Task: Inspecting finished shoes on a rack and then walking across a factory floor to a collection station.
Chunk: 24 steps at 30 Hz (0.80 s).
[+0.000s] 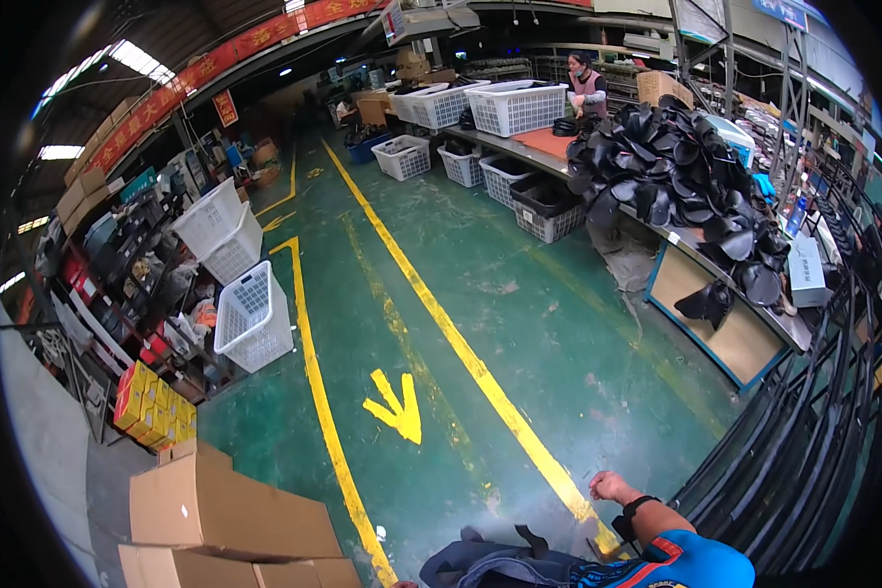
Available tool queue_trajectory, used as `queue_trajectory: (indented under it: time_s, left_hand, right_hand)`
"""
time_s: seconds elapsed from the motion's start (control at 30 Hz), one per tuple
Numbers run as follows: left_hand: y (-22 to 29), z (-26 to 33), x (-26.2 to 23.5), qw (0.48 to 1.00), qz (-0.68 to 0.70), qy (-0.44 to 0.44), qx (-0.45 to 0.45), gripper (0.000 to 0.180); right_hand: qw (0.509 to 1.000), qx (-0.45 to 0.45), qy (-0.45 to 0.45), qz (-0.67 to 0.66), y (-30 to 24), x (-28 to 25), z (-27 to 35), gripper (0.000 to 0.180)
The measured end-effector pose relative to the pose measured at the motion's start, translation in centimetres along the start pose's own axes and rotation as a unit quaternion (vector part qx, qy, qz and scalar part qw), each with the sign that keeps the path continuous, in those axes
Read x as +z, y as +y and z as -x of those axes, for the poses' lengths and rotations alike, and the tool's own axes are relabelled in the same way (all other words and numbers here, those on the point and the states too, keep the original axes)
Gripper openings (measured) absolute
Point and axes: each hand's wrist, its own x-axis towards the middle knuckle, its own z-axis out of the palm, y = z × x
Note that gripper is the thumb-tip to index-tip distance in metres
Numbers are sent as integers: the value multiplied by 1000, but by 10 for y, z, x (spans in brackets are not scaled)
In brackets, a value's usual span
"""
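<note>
My right hand (pixel 610 486) hangs over the green floor at the lower right, beside the long yellow line (pixel 480 375). Its fingers are curled in, and I see nothing in them. A dark band (pixel 641 505) circles that wrist, and a blue sleeve (pixel 701 559) covers the upper arm. Of my left hand, only a small sliver (pixel 405 584) shows at the lower edge; its fingers are hidden. To the right, a large heap of black curved pieces (pixel 657 162) lies on a workbench (pixel 684 235).
White plastic baskets (pixel 255 316) stand along the left, near cardboard boxes (pixel 230 500) and yellow cartons (pixel 152 407). More baskets (pixel 519 108) sit on and under the bench, where a person (pixel 586 90) works. Dark metal bars (pixel 804 431) run along the right.
</note>
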Motion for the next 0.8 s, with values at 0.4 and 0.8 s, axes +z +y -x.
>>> queue_trajectory:
  time_s: [0.4, 0.8]
  left_hand:
    - [254, -364, -53, 980, -157, -66, 108, 23]
    - [587, -545, 7, 978, -102, -43, 179, 14]
  right_hand:
    - [943, -227, -171, 175, -40, 11, -88, 20]
    - [980, 54, -129, 142, -182, -44, -297, 23]
